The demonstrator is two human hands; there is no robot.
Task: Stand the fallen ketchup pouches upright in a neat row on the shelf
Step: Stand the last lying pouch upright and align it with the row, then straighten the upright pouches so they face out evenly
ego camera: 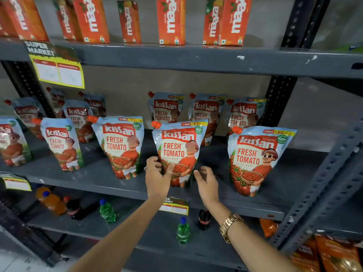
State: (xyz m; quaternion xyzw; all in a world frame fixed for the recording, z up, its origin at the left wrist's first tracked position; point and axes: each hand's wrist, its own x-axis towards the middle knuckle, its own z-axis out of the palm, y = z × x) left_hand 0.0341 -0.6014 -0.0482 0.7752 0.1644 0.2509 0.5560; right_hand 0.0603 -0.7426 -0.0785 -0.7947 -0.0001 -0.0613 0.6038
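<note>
Left hand [158,178] seemingly grips ketchup pouch [179,148], upright, spout up-left

Open shelf [215,154] gaps between upright pouches [253,160]

Ketchup pouches [177,146]: light blue, red logo band w/ white lettering, red txt, red tomato pic, green round badge, orange-red caps. Shelf [98,177]: dark grey, white scuffs. Cartons [170,20] up top: orange, white lettering. Shelf tag [59,69]: yellow, black header, red & white panels. Green bottles [107,212] w/ blue caps. Orange bottle [52,202], blue cap. Cola bottle [204,219]: dark, red label. Watch [229,226]: gold. Snack bags [334,254]: orange.
</note>
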